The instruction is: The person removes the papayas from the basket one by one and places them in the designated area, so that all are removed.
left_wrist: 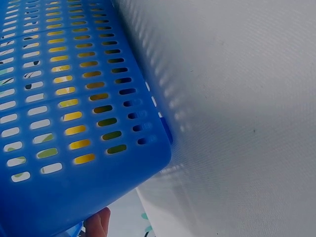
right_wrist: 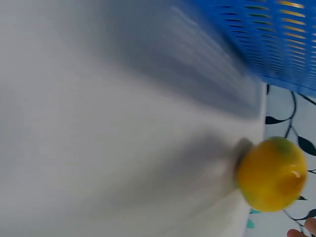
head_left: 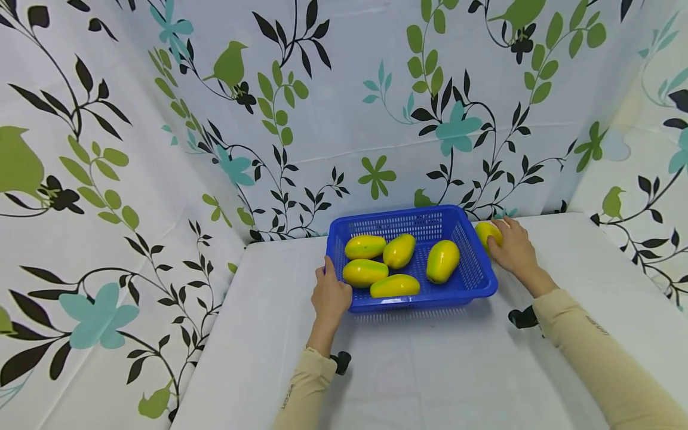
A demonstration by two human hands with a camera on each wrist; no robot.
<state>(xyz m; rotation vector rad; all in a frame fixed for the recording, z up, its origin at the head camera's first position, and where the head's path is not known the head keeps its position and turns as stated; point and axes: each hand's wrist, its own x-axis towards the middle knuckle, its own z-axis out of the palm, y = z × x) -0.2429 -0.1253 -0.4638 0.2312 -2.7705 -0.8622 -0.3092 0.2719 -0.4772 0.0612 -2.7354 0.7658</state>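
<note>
A blue plastic basket [head_left: 424, 298] with slotted walls stands at the back of the white table and holds several yellow-green mangoes [head_left: 443, 261]. My left hand [head_left: 330, 295] grips the rim at its left end; in the left wrist view a finger [left_wrist: 98, 223] shows below the basket wall [left_wrist: 79, 192]. Just outside the right end, a single mango [head_left: 488, 234] lies on the table. Over its right side reaches my right hand [head_left: 513, 248], fingers loosely bent. The right wrist view has that mango [right_wrist: 272, 174] with fingertips [right_wrist: 310, 227] a little apart from it.
Behind the table [head_left: 414, 364] hangs a white cloth [head_left: 333, 137] printed with leaves, birds and flowers, close to the basket's back wall. More of this patterned cloth covers both sides. A dark wrist camera [head_left: 522, 318] is worn below the right sleeve's cuff.
</note>
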